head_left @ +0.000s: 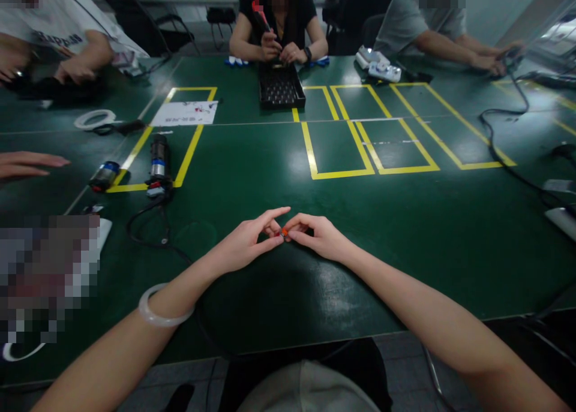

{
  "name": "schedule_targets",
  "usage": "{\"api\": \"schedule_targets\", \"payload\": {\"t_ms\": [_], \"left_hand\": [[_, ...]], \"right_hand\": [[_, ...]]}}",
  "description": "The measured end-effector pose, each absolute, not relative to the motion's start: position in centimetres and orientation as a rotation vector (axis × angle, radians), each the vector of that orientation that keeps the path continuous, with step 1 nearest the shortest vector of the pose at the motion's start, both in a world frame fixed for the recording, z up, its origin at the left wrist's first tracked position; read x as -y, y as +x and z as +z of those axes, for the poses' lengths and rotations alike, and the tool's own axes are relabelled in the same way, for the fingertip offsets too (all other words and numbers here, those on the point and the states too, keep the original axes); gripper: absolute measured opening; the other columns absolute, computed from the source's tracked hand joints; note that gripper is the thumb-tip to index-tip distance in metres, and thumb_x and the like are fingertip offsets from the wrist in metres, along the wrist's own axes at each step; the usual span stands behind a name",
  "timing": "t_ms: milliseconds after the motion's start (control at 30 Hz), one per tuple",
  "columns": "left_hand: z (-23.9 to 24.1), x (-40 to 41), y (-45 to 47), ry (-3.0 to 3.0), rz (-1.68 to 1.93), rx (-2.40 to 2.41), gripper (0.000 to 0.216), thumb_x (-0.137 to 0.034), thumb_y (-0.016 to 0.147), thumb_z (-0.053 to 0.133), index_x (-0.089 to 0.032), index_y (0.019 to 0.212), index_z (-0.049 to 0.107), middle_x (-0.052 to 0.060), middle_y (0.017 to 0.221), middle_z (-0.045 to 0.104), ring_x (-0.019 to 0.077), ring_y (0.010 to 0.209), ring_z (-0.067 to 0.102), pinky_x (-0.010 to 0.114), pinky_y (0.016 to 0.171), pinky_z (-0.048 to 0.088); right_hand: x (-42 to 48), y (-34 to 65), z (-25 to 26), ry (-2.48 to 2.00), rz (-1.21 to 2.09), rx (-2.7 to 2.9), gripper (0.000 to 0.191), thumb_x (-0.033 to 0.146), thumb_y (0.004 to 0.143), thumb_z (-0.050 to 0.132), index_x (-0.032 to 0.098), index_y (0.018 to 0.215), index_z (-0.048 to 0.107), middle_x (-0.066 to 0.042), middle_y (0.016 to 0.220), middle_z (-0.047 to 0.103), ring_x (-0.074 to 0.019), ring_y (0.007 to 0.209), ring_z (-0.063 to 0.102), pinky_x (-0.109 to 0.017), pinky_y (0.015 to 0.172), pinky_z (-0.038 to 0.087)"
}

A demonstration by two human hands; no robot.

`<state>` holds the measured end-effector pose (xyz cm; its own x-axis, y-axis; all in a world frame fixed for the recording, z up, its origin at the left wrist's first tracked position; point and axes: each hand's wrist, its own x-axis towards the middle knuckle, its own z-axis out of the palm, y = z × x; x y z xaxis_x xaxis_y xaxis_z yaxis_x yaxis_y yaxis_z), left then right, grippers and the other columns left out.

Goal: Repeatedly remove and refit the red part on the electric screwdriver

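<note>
In the head view, my left hand [248, 242] and my right hand [320, 237] meet just above the green table [288, 304], near its front edge. Between their fingertips is a small red-orange part [284, 233] with a greyish bit; it is too small to name its kind. Thumb and fingers of my right hand pinch it from one side. My left thumb and bent fingers close on the other side, the index finger stretched out past it. Fingertips hide most of the part.
A dark cylindrical device with a cable [159, 160] stands left of my hands, near a shorter cylinder [104, 176]. Across the table a person works over a black tray [282, 100]. Yellow tape [342, 174] marks rectangles. Another person's hand [31, 163] reaches in from the left.
</note>
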<state>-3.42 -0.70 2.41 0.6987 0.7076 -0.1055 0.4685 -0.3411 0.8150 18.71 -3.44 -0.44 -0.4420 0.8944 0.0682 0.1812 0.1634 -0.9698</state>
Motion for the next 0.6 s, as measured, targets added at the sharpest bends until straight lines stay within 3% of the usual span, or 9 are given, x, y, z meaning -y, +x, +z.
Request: {"api": "schedule_targets", "payload": {"t_ms": [100,200,300,600], "left_hand": [[2.51,0.73,-3.33,2.029,0.364,-0.935,0.056,-0.037,0.092,0.058,-0.022,0.143,0.040,0.003,0.102,0.068,0.0160,0.095,0.065,0.030,0.086,0.049],[2.70,0.72,-3.26,2.092,0.416,-0.986,0.035,-0.037,0.090,0.062,-0.019,0.119,0.056,0.003,0.099,0.068,0.0167,0.092,0.065,0.030,0.085,0.050],[2.94,0.75,-3.23,2.203,0.435,-0.980,0.020,-0.037,0.091,0.060,-0.018,0.100,0.062,0.004,0.097,0.066,0.0168,0.090,0.063,0.030,0.082,0.049],[2.28,1.02,-3.17,2.440,0.430,-0.880,0.014,-0.030,0.095,0.055,-0.017,0.097,0.060,0.004,0.094,0.062,0.0163,0.088,0.060,0.029,0.078,0.047]], "right_hand": [[3.42,18.74,-0.55,-0.993,1.336,1.746,0.010,0.019,0.089,0.060,0.016,0.099,0.064,-0.003,0.089,0.072,-0.0130,0.080,0.066,-0.027,0.077,0.050],[3.37,18.78,-0.65,-0.984,1.340,1.733,0.011,0.023,0.089,0.062,0.017,0.098,0.064,-0.002,0.089,0.071,-0.0127,0.080,0.065,-0.027,0.076,0.050],[3.35,18.77,-0.62,-0.999,1.336,1.715,0.012,0.025,0.089,0.064,0.017,0.097,0.064,-0.003,0.089,0.070,-0.0127,0.079,0.064,-0.027,0.075,0.050],[3.41,18.53,-1.16,-0.983,1.372,1.691,0.017,0.029,0.083,0.071,0.016,0.092,0.063,-0.001,0.083,0.066,-0.0125,0.074,0.062,-0.027,0.071,0.049]]}}
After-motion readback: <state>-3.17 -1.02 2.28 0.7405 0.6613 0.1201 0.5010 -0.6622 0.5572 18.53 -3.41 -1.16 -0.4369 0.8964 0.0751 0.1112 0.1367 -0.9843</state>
